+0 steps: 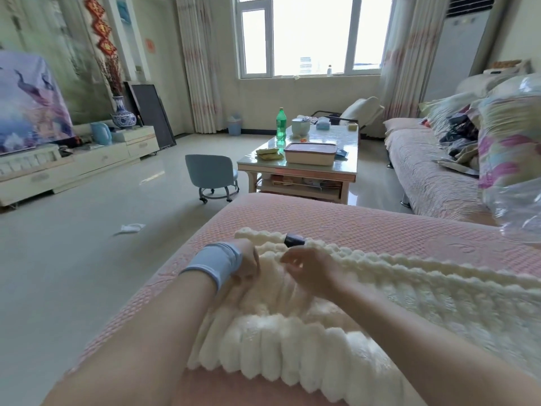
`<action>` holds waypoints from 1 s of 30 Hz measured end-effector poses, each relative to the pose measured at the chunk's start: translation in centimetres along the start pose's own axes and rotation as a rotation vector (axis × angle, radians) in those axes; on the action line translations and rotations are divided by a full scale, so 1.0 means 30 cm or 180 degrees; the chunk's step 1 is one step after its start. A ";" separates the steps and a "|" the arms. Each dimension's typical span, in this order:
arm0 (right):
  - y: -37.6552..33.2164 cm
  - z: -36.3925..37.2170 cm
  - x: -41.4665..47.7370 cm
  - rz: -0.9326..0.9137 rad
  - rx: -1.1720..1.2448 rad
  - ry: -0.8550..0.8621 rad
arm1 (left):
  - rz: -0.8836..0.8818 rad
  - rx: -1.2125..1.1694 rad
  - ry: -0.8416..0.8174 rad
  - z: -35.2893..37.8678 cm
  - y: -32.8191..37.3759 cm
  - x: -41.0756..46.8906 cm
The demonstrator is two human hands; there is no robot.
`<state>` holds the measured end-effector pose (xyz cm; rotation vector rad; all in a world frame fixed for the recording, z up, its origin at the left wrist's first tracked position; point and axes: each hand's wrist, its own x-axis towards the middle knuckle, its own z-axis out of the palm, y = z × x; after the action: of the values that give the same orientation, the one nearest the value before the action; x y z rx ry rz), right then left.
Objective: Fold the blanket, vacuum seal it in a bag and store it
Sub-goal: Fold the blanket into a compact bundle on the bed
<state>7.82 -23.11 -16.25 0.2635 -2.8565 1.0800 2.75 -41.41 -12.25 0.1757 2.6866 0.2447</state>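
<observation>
A person bends over a cream ribbed plush blanket (336,332) that lies along a pink textured sofa cushion (351,221), both hands at work near its left end. The left hand (246,263), above a pale blue wristband (215,263), has its fingers (251,271) curled down into the pile and appears to grip a bunched fold. The right hand (310,269) is just beside it over the same fold. Its fingers (288,259) are loosely bent, but blur hides whether they pinch the fabric or only hover. A small dark cap-like object (294,240) sits against the blanket's far edge, just beyond the hands. What it is cannot be made out.

The work looks to be at the folding stage. The blanket runs off to the right in a long, partly doubled strip and is not yet a compact bundle. To fold it well, both hands would best take matching corners of the end, square the ribbed edges one on the other and smooth the thick pile flat before turning it over — trapped bulk makes sealing harder later on. The dark object seems worth lifting clear first, so it is not rolled inside.

On the sofa well off to the right stands a clear plastic bag (515,171) holding floral bedding — possibly a finished example.
</observation>
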 end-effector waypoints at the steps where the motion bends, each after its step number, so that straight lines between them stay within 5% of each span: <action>1: 0.038 -0.013 0.022 0.0007 -0.0359 0.0317 | 0.0175 0.0032 0.0481 -0.001 0.017 0.008; 4: 0.156 -0.043 0.074 0.0144 -0.1529 0.0310 | 0.0433 0.0356 0.1354 0.006 0.031 0.069; 8: 0.270 -0.036 0.090 0.0365 -0.1718 -0.0103 | 0.0385 0.0714 0.0908 0.038 0.031 0.178; 11: 0.305 -0.021 0.095 0.0172 -0.1435 0.0243 | 0.0110 0.1394 0.0492 0.049 0.025 0.221; 16: 0.306 -0.065 0.185 -0.0040 -0.1391 0.1179 | 0.0086 0.1800 0.2603 -0.004 0.004 0.269; 21: 0.385 0.008 0.202 0.0329 -0.2028 0.0219 | 0.0504 0.1019 0.1124 0.088 0.019 0.356; 27: 0.440 0.026 0.178 -0.0634 -0.2763 0.1550 | 0.0683 0.1673 0.1727 0.049 -0.013 0.389; 30: 0.425 -0.047 0.237 -0.0639 -0.2693 0.1845 | 0.0411 0.1562 0.2359 -0.019 0.004 0.404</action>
<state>-1.53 -13.72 -22.54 0.1309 -2.3993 -0.1315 -8.36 -39.41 -16.69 0.4872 3.4300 -0.4044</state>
